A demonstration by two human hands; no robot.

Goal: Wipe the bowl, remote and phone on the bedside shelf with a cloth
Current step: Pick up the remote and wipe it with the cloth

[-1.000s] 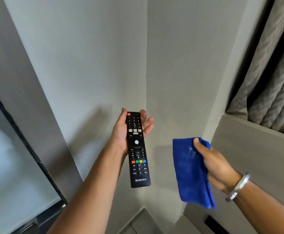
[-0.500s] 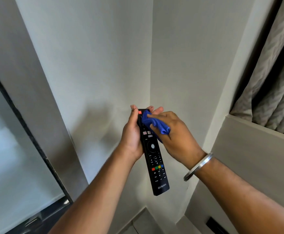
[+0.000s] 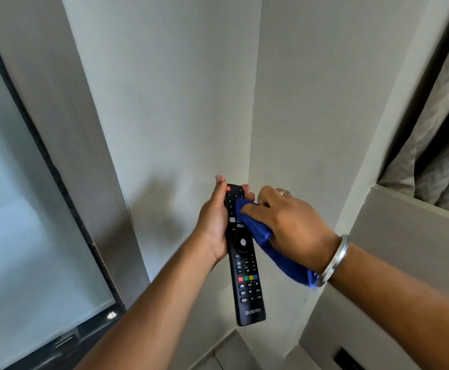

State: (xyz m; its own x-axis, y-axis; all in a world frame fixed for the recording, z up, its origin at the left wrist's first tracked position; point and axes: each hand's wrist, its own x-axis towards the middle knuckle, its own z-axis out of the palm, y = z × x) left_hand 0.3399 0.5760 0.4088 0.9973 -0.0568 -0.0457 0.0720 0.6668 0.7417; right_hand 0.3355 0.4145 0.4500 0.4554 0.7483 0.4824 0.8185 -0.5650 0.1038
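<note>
A long black remote with coloured buttons and a CROWN label is held upright in front of the wall corner. My left hand grips its upper half from the left, fingertips showing past its top. My right hand presses a blue cloth against the remote's upper right face, over the number keys. The cloth trails down under my right wrist, which wears a silver bangle. No bowl, phone or shelf is in view.
A dark-framed frosted glass panel fills the left side. Grey walls meet in a corner behind my hands. A grey ledge and a folded grey curtain are at the right. Floor tile shows at the bottom.
My right hand brought the cloth from the lower right onto the remote's top, then slid it slightly down its face. The left hand keeps holding the remote.
</note>
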